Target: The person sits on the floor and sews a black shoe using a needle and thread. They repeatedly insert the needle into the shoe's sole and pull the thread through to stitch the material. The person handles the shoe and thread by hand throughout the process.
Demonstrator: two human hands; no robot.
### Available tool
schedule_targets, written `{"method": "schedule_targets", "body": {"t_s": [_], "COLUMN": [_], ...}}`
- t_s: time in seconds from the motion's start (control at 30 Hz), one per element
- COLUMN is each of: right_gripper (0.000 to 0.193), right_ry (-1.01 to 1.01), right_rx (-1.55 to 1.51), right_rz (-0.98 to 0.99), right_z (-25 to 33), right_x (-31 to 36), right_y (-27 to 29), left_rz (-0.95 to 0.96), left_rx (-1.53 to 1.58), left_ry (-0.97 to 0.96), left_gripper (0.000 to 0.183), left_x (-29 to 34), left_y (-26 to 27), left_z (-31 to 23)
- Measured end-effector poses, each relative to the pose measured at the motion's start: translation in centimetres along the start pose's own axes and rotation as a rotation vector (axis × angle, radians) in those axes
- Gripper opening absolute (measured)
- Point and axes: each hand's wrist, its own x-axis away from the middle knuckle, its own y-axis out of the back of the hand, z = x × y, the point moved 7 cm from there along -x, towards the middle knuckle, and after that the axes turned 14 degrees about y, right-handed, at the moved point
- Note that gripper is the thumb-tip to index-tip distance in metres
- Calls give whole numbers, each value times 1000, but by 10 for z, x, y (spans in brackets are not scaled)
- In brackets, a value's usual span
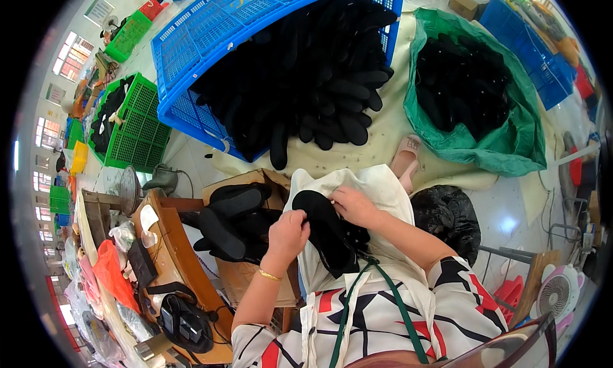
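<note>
My left hand (288, 232) and my right hand (352, 205) both grip a black insole (322, 230) lying on a cream cloth (383, 183) over my lap. The left hand pinches its near side, the right holds its upper edge. More black insoles (233, 224) are stacked in a brown cardboard box (246, 275) just left of my left hand. A gold bracelet (269, 275) circles my left wrist.
A tipped blue crate (204, 42) spills a heap of black insoles (313, 74) onto the floor ahead. A green bag (511, 144) of black insoles sits right, a black bag (447, 218) nearer. Green crates (137, 122) and a cluttered wooden bench (172, 259) stand left; a small fan (555, 291) is at right.
</note>
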Motion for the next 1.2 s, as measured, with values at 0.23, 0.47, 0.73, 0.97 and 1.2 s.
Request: {"method": "schedule_targets", "body": {"t_s": [0.23,0.47,0.73,0.97,1.2], "right_gripper": [9,7,22,26,26], "right_ry": [19,-42,-282,-245,-220], "right_rx": [74,150,-1093,-1037,-1040], "right_rz": [12,-438,-497,-388,-374], "right_z": [9,12,42,82,76], "right_x": [0,-16,-35,-28,-30], "right_y": [5,33,-29,-21,-14], "left_rz": [-42,-115,-89,-139,-107], "left_rx": [-278,13,168,181,6], "left_ry": [-125,192,321,182,146], "left_gripper": [40,52,52,38,41], "left_x": [10,9,7,16,2], "left_y": [-13,-18,-38,-46,-29], "left_z": [-33,2,22,38,7]}}
